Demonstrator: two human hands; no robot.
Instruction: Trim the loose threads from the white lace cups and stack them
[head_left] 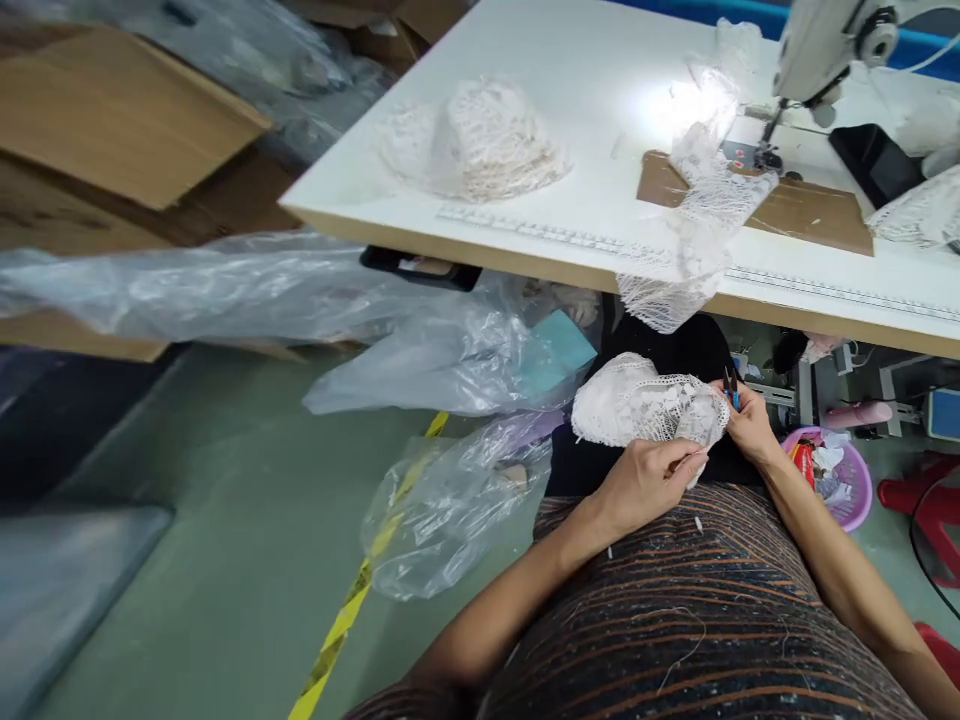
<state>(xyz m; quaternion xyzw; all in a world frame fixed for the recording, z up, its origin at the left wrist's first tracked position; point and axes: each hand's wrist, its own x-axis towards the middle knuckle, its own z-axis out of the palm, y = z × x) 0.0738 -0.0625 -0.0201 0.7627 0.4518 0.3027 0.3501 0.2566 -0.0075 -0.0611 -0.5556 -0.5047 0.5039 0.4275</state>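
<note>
A white lace piece point(637, 402) with rounded, cup-like shapes lies over my lap. My left hand point(651, 478) pinches its lower right edge between thumb and fingers. At the right edge of the lace, my right hand point(747, 422) is closed around small blue-handled snips point(730, 388), whose dark tips point up, away from me. The fingertips of my right hand also touch the lace edge. Both hands are close together, just below the table's front edge.
On the white table point(585, 60) are a lace pile point(495, 140), a sewing machine point(814, 60), brown card point(814, 215) and a lace strip point(709, 215) hanging over the edge. Plastic bags point(450, 350) and cardboard boxes point(135, 110) are at left, a purple basket point(851, 485) at right.
</note>
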